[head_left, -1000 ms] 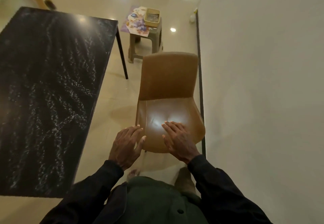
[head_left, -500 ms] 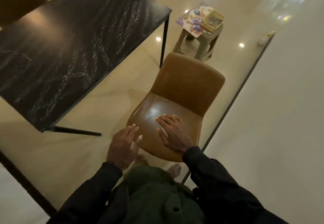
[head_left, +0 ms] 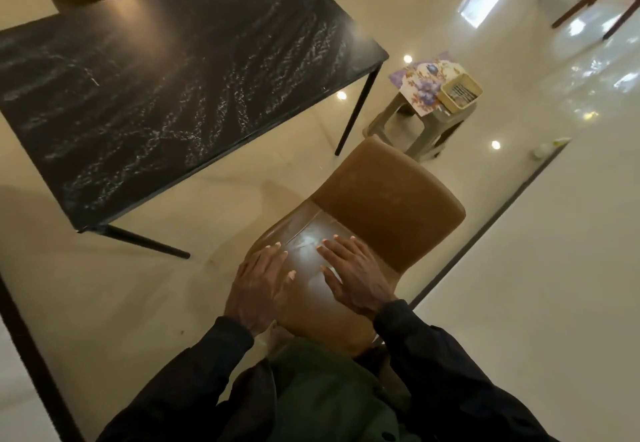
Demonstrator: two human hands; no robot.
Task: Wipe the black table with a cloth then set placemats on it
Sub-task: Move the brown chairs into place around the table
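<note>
At six o'clock, left grip (head_left: 258, 286) and right grip (head_left: 356, 275) lie flat on the chair (head_left: 388, 206) seat, fingers straight, holding nothing. Table (head_left: 173, 78) spans ten o'clock, with floor (head_left: 207, 206) between its edge and the chair. Placemats (head_left: 422, 78) lie on a stool (head_left: 398, 119) at one o'clock.

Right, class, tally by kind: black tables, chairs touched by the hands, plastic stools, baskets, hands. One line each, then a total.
black table: 1
chair touched by the hands: 1
plastic stool: 1
basket: 1
hands: 2 (left hand, right hand)
total: 6
</note>
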